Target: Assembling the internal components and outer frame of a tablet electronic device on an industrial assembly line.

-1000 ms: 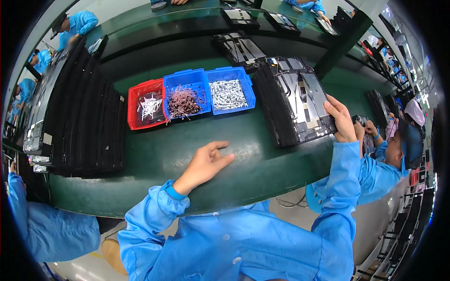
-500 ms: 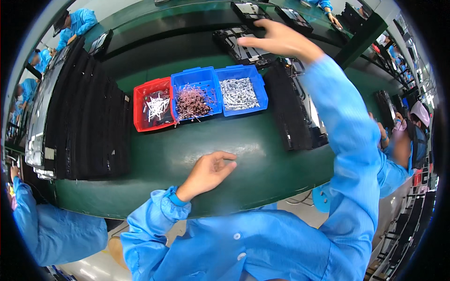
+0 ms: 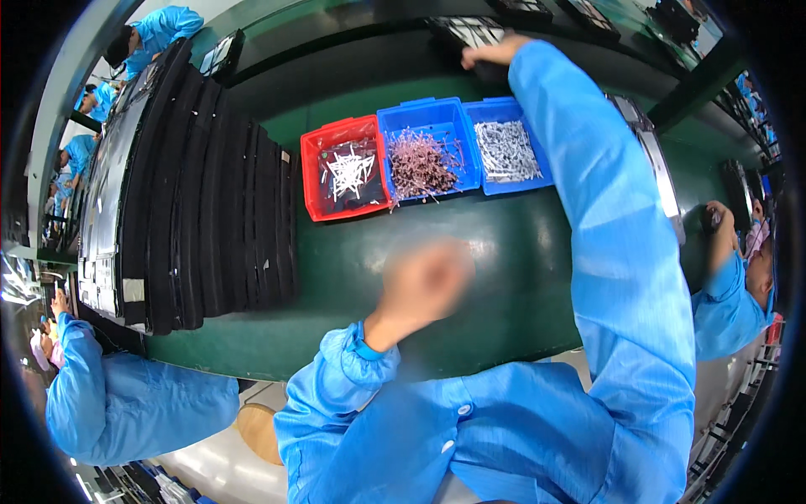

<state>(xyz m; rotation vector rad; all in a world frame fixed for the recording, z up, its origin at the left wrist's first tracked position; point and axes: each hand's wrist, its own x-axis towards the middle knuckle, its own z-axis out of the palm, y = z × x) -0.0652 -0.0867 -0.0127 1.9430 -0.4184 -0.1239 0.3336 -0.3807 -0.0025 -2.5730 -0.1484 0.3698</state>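
Note:
My right arm stretches far across the bench, and my right hand (image 3: pixel 497 54) is closed at the near right edge of a flat black-framed electronic unit (image 3: pixel 472 32) with pale panels on top. The thumb side shows; the other fingers are partly hidden. My left hand (image 3: pixel 428 281) is over the green bench top (image 3: pixel 353 260), near its front edge, and its fingers are smeared. Beyond it stand a red bin (image 3: pixel 315 181) with white sticks, a blue bin (image 3: pixel 472 134) with pinkish wired parts, and another blue bin (image 3: pixel 495 111) with small silvery-white pieces.
A tall row of black-cased units (image 3: pixel 201 210) stands on the left. More flat units, including one (image 3: pixel 651 160) beside my right sleeve, lie at the right and on the far shelf (image 3: pixel 353 55). Co-workers in blue (image 3: pixel 159 38) are on both sides. A dark post (image 3: pixel 697 80) rises at right.
My right hand has moved from above the far units, with fingers spread, to the edge of one and closed there. The view has shifted, and my left hand has become blurred.

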